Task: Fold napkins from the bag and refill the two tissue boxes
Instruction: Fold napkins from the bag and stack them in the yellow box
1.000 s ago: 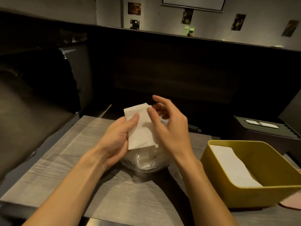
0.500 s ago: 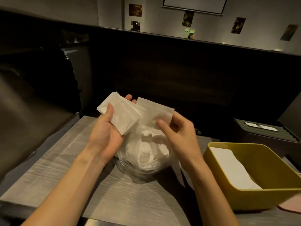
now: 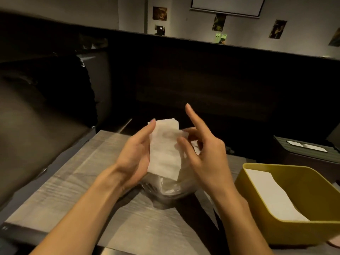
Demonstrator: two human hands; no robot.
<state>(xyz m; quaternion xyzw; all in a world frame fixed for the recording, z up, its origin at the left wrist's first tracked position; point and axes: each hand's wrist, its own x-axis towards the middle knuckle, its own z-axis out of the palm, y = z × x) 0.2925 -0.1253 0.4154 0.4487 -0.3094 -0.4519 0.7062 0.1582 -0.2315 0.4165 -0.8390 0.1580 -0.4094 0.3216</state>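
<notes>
Holding a small stack of folded napkins point(image 3: 164, 150) upright above the clear plastic bag point(image 3: 165, 186), the left hand point(image 3: 135, 155) has its thumb laid along the stack's near left edge and its fingers behind it, a grip curled round the paper. Just right of the stack, the right hand point(image 3: 204, 151) pinches the stack's right edge between thumb and the bent fingers, while its index finger points up, free of the paper. The bag sits on the grey wood-grain table point(image 3: 77, 181), directly under the stack. Well to the right of the stack stands the yellow tissue box point(image 3: 276, 234), open-topped, with a white napkin lying in it. The napkins look thin, light and limp, so they likely crease or slide apart easily; holding them by the edges, flat sides pressed together, should keep the layers aligned.
</notes>
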